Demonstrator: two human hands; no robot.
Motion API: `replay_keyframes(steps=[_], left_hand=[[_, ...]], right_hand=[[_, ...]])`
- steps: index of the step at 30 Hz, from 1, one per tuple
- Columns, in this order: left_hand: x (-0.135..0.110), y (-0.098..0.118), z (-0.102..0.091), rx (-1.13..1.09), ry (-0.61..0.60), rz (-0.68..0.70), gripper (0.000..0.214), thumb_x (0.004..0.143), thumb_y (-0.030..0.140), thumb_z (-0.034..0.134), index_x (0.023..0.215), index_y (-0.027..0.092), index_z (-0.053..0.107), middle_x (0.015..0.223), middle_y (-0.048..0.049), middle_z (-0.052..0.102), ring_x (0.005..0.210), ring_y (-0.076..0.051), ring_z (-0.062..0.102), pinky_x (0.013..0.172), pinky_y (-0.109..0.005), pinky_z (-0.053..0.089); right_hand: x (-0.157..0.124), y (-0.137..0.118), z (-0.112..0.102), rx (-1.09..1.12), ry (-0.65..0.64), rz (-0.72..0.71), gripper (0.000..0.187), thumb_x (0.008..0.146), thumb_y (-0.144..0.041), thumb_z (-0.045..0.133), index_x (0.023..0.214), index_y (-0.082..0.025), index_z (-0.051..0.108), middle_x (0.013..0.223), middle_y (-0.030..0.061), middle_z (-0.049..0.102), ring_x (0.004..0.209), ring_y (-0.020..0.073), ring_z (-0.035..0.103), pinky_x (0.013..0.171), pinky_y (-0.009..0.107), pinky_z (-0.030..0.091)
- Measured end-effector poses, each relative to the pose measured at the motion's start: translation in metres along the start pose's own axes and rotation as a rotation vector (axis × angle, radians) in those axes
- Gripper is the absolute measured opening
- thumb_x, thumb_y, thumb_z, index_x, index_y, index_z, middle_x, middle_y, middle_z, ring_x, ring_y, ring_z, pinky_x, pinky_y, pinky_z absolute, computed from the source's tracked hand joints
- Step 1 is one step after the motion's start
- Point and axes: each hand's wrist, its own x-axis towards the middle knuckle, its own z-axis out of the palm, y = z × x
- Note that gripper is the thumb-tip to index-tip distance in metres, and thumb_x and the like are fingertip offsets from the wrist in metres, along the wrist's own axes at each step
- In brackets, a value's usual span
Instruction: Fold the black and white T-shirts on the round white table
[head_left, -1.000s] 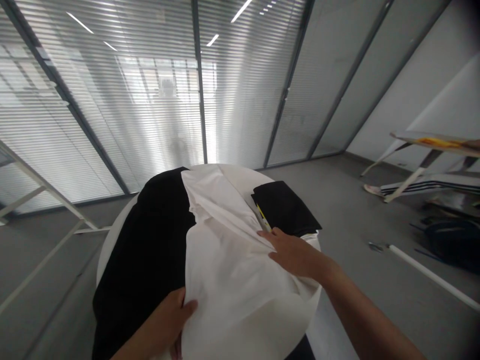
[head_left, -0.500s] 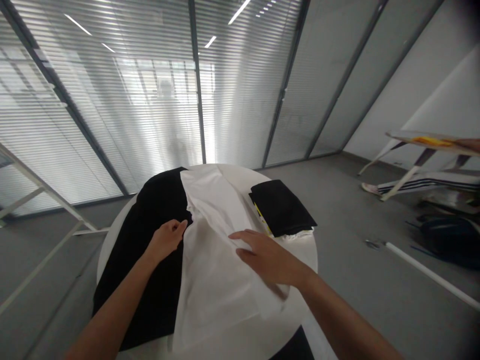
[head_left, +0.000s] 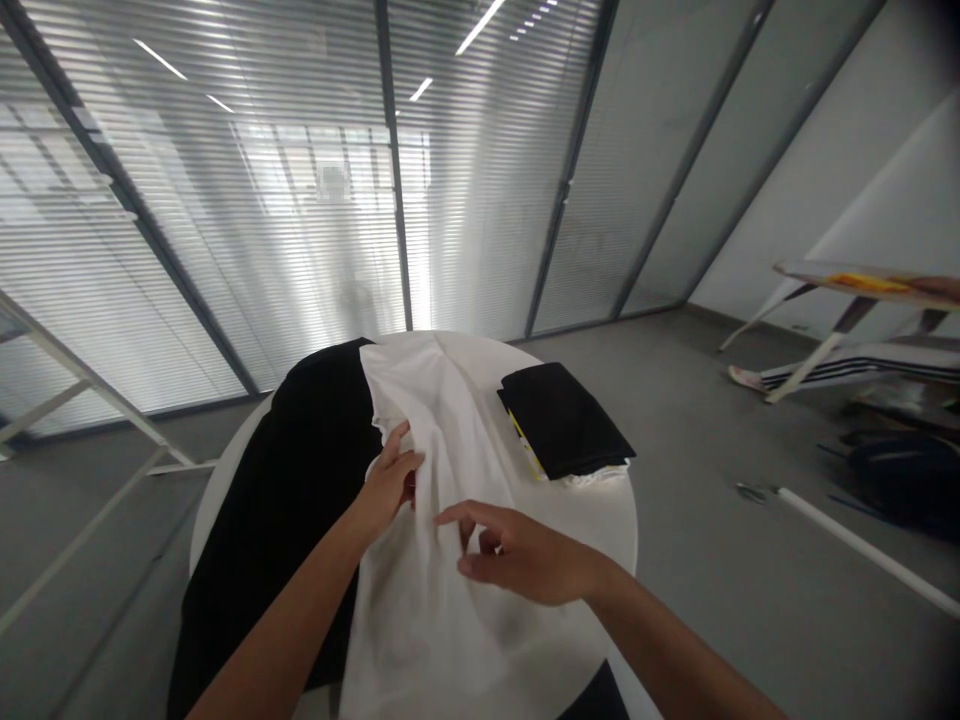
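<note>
A white garment (head_left: 450, 420) lies spread over the middle of a round white table (head_left: 619, 500). My left hand (head_left: 390, 480) pinches the cloth near its left edge, where a fold rises. My right hand (head_left: 517, 550) hovers over the white garment with its fingers curled inward, apparently gripping the cloth. A black garment (head_left: 300, 480) covers the left half of the table, partly under the white one.
A folded black garment (head_left: 562, 420) with a yellow tag lies on a folded white piece at the table's right side. Glass walls with blinds stand behind. A white frame (head_left: 90, 390) is at left. A board on trestle legs (head_left: 855, 290), a person's striped leg and a dark bag (head_left: 907, 480) are at right.
My left hand moved up and right from the black garment's edge onto the white cloth and gripped it. My right hand drew back toward me, its fingers curling from flat.
</note>
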Motion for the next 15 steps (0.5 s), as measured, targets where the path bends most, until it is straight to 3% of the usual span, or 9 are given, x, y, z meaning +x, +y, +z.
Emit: replay_keyframes(steps=[2,5,9,13,15], left_hand=[[-0.007,-0.001,-0.010,0.005,0.059,0.079,0.072,0.077,0.032,0.058,0.145,0.028,0.033,0.066,0.0062,0.055,0.050,-0.010,0.050,0.049,-0.020,0.038],[-0.017,-0.008,-0.029,0.131,0.184,0.035,0.078,0.076,0.034,0.059,0.148,0.027,0.029,0.075,0.0026,0.063,0.056,-0.012,0.054,0.056,-0.023,0.043],[-0.028,-0.028,-0.051,0.325,0.260,-0.112,0.079,0.078,0.041,0.059,0.148,0.021,0.031,0.080,-0.0020,0.067,0.063,-0.016,0.060,0.063,-0.029,0.047],[-0.034,-0.041,-0.065,0.546,0.204,-0.156,0.080,0.080,0.055,0.053,0.144,0.011,0.038,0.090,-0.0091,0.070,0.081,-0.023,0.066,0.076,-0.034,0.049],[-0.037,-0.041,-0.067,0.710,0.164,-0.157,0.084,0.079,0.056,0.054,0.146,0.010,0.034,0.099,-0.0127,0.069,0.091,-0.026,0.066,0.083,-0.036,0.047]], right_hand=[[0.000,0.002,0.002,-0.032,-0.129,0.003,0.043,0.088,-0.032,0.058,0.130,-0.026,0.053,0.096,0.0009,0.062,0.066,0.0089,0.052,0.061,0.021,0.041],[0.002,0.005,0.005,-0.152,-0.188,-0.027,0.038,0.090,-0.033,0.055,0.127,-0.025,0.057,0.093,0.0020,0.064,0.073,0.0115,0.057,0.067,0.022,0.043],[0.002,0.017,0.011,-0.454,-0.029,0.021,0.033,0.091,-0.032,0.049,0.121,-0.022,0.060,0.099,0.0056,0.067,0.086,0.0173,0.062,0.080,0.029,0.044],[-0.002,0.037,0.015,-0.713,0.062,0.177,0.032,0.088,-0.037,0.053,0.114,-0.021,0.060,0.105,0.0094,0.065,0.094,0.0242,0.062,0.081,0.035,0.045],[-0.002,0.046,0.015,-0.810,0.166,0.267,0.032,0.089,-0.035,0.051,0.115,-0.020,0.059,0.109,0.0113,0.062,0.099,0.0266,0.061,0.082,0.036,0.046]])
